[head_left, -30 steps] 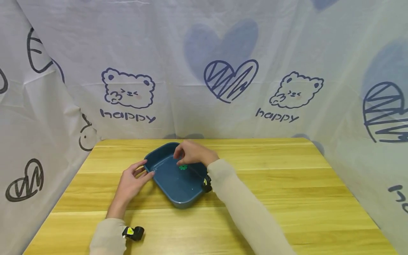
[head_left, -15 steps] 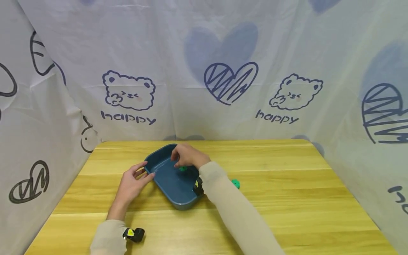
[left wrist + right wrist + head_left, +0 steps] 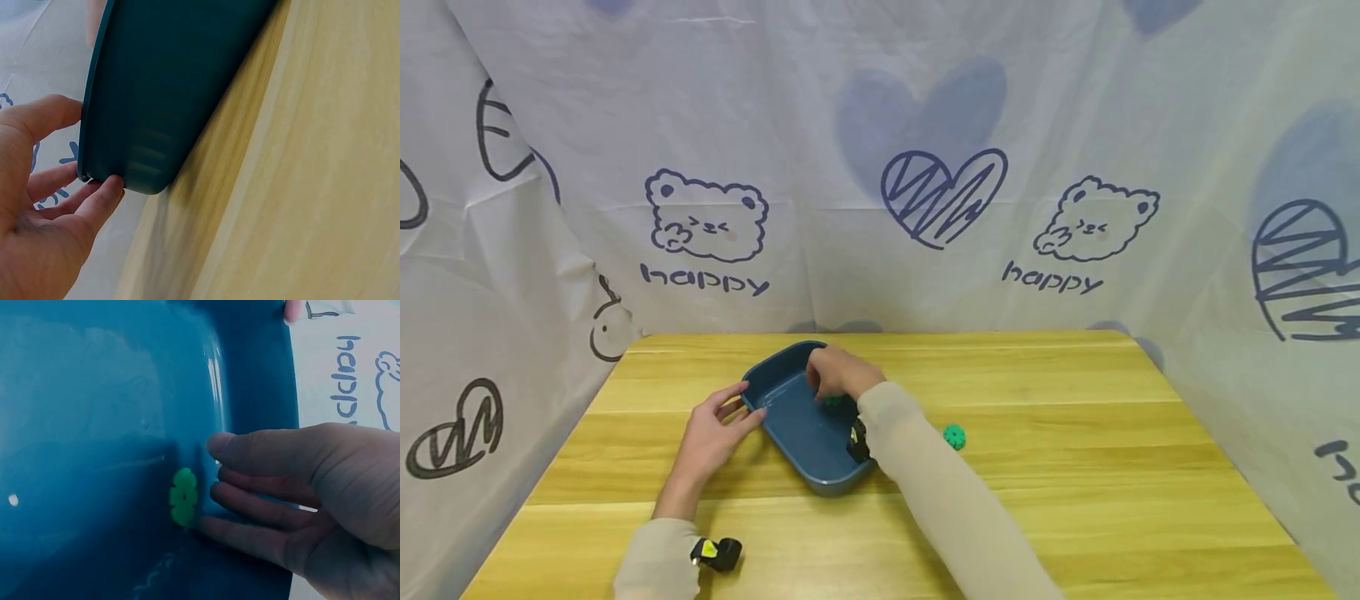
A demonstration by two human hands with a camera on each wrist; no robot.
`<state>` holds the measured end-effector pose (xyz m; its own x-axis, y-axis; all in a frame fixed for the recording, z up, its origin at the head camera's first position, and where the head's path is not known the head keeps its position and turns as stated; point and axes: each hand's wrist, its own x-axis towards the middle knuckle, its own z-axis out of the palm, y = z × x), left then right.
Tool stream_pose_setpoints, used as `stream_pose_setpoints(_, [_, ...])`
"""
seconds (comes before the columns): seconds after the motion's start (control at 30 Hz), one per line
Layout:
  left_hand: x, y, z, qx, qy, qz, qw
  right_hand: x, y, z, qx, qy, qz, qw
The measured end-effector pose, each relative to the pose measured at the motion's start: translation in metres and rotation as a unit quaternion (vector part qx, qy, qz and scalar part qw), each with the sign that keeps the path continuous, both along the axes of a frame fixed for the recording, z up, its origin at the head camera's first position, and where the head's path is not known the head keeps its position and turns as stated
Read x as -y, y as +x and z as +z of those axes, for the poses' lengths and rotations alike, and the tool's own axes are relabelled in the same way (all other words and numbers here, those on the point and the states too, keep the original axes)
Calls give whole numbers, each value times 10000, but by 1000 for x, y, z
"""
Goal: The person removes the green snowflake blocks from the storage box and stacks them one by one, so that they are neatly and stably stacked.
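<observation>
My left hand point(image 3: 711, 433) holds the left rim of a dark blue plastic basin point(image 3: 801, 433). In the left wrist view, its thumb is at the rim and its fingertips point(image 3: 111, 182) are against the outer wall by the corner. My right hand point(image 3: 844, 372) reaches down inside the basin. Below its parted thumb and fingers, a small green notched disc point(image 3: 183, 497) lies on the basin floor. One fingertip comes right to the disc's edge, and nothing is pinched. From the head view, the hand partly hides this disc.
A second green notched disc point(image 3: 954, 436) lies on the wooden table point(image 3: 1075, 467), right of the right sleeve point(image 3: 925, 475). A white cloth point(image 3: 827, 275) with bear and heart drawings hangs behind the table and along its sides.
My right hand and forearm have shifted slightly left and lower into the basin. The disc on the table, hidden behind the sleeve at first, has come into view. My left hand stays on the rim.
</observation>
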<state>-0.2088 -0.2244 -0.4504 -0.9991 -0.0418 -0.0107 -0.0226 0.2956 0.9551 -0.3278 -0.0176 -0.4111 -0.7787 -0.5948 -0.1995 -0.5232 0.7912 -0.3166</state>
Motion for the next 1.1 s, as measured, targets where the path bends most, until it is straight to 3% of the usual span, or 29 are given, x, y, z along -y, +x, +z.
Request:
stream_pose_setpoints(0.47, [-2, -1, 1, 75, -191, -29, 9998, 2, 0, -9, 230, -48, -78, 9997])
stream_pose_setpoints(1.1, [1, 0, -1, -5, -108, -72, 9999, 1, 1, -12, 606, -171, 251, 9977])
